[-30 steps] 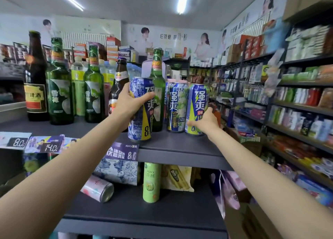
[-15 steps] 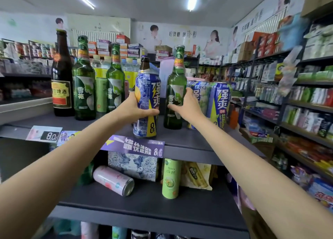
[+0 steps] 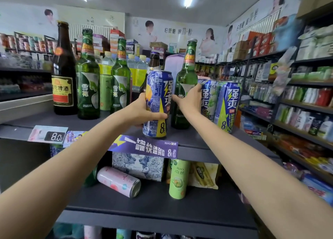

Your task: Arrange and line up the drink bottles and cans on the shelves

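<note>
On the top dark shelf, my left hand grips a tall blue-and-yellow can standing upright near the front edge. My right hand holds the lower body of a green beer bottle just right of that can. Two more tall cans, one pale green and one blue-green, stand right of the bottle. A small brown bottle is partly hidden behind the held can. To the left stand a big brown bottle and two green bottles.
On the lower shelf a pink can lies on its side, a slim green can stands upright, and a printed box sits behind. Price tags hang on the top shelf edge. Stocked shelves line the right aisle.
My right hand left the blue-green can at the right and moved left onto the green beer bottle. My left hand kept its grip on the blue-and-yellow can.
</note>
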A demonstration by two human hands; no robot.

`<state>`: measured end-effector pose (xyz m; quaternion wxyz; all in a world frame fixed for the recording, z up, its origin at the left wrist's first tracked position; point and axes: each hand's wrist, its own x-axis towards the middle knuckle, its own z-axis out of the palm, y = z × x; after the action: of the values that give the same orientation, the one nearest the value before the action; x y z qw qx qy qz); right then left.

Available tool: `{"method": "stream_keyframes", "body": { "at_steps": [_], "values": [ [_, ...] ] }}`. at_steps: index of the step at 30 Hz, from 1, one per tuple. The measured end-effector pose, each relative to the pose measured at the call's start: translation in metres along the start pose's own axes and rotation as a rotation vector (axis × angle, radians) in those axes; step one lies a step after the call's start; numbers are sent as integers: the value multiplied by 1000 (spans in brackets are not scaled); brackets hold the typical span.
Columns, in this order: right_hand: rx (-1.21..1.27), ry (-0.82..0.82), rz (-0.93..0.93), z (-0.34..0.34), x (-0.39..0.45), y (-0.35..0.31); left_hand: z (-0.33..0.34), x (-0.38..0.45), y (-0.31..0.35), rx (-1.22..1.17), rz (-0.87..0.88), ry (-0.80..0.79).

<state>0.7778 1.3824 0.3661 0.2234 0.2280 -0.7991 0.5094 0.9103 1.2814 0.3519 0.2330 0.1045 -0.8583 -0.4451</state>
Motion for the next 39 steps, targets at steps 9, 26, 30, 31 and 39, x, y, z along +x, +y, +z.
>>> {"method": "stream_keyframes", "body": {
  "at_steps": [9, 26, 30, 31, 39],
  "values": [
    [-9, -51, -47, -76, -38, 0, 11, 13, 3, -53, 19, -58],
    [-96, -78, -68, -113, -55, -5, 80, 62, 14, -67, 51, 51],
    [-52, -102, -39, -103, -49, -6, 77, 53, 13, 13, 44, 68],
    [-33, -110, -36, -103, -50, -6, 72, 45, 14, 18, 83, 96],
    [141, -161, -187, -131, -93, -20, 36, -86, -1, -402, 372, -90]
  ]
}}
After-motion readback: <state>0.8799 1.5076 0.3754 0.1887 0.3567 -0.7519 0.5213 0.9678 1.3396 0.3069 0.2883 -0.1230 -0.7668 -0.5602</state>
